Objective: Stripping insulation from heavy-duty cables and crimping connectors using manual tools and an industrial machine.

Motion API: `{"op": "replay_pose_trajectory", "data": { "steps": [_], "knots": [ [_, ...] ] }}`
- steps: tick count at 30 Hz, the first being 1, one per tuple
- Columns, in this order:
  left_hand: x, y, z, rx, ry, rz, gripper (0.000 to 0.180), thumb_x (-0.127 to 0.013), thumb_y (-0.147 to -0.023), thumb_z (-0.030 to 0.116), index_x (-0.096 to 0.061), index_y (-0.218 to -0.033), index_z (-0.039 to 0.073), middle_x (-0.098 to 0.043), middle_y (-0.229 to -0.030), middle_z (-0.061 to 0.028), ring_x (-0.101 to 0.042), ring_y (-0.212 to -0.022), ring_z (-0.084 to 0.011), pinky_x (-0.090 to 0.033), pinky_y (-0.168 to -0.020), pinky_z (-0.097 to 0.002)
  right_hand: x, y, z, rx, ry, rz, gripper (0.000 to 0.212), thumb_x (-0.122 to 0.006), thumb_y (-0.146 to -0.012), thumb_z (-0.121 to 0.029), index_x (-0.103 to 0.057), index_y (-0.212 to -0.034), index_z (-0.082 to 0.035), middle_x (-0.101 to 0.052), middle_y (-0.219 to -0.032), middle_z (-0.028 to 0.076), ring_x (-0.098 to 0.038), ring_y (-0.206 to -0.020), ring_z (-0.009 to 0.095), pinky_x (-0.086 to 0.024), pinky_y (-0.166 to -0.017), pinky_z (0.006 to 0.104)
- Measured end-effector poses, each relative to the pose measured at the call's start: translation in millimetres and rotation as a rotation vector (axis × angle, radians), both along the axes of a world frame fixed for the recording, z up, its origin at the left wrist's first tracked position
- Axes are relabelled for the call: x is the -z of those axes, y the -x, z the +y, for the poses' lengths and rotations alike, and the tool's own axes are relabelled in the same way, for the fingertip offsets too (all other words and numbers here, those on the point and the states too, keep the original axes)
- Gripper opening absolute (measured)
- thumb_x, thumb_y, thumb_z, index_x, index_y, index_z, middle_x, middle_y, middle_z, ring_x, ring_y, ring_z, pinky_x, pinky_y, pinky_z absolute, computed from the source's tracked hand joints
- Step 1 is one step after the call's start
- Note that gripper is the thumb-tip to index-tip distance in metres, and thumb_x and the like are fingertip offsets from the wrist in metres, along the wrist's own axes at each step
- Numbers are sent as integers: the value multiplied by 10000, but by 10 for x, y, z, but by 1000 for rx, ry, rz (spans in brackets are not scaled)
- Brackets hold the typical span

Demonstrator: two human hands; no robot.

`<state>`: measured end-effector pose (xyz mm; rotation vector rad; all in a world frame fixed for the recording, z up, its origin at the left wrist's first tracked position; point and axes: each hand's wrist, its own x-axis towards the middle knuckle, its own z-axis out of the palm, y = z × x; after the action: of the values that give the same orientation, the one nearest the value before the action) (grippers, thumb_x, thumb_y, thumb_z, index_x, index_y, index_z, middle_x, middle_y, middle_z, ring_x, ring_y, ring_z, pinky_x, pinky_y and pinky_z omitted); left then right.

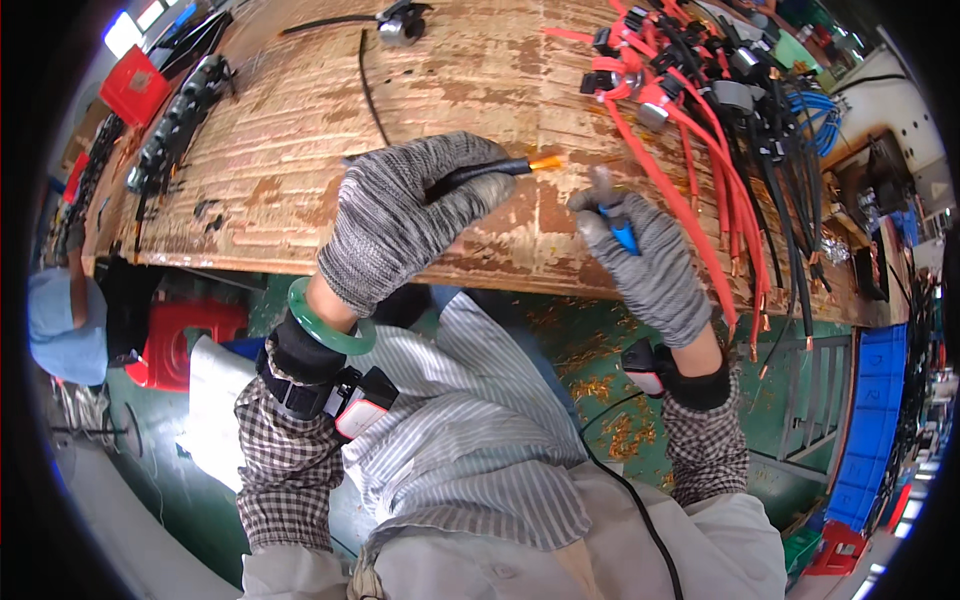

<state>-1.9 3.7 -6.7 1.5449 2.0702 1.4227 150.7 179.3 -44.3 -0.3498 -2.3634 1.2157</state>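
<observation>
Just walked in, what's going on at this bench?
A person's grey-gloved left hand holds a black-sheathed cable, its copper-coloured end bare. The grey-gloved right hand holds a blue-handled tool, tip blurred, apart from that end. Red and black cables are heaped rightward on the worn wooden table.

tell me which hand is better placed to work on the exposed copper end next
Right, most likely: the right hand holds a blue-handled tool near the exposed copper end, while the left hand is busy gripping the black cable.
</observation>
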Motion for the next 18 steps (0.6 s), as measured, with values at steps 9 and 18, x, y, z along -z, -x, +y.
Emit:
{"op": "replay_pose_trajectory", "data": {
  "steps": [9, 18],
  "knots": [
    [-42, -28, 306, -121, 45, -182, 237, -625, -839, 138, -619, -1028, -5, -626, -852, -30, -564, -799, -86, -462, -741, -237, -31, 189, 95, 182, -488, -28, 271, -593, -801, -291, -588, -868, -29, -588, -719, 138, -577, -700, 300, -462, -657, 402],
    [-17, 50, 352, -17, 25, -196, 290, -624, -841, 180, -597, -1059, -8, -624, -867, -37, -559, -786, -93, -460, -714, -226, -36, 229, 40, 159, -506, 12, 304, -595, -802, -306, -581, -889, -15, -594, -764, 152, -580, -713, 313, -464, -667, 397]
  ]
}}
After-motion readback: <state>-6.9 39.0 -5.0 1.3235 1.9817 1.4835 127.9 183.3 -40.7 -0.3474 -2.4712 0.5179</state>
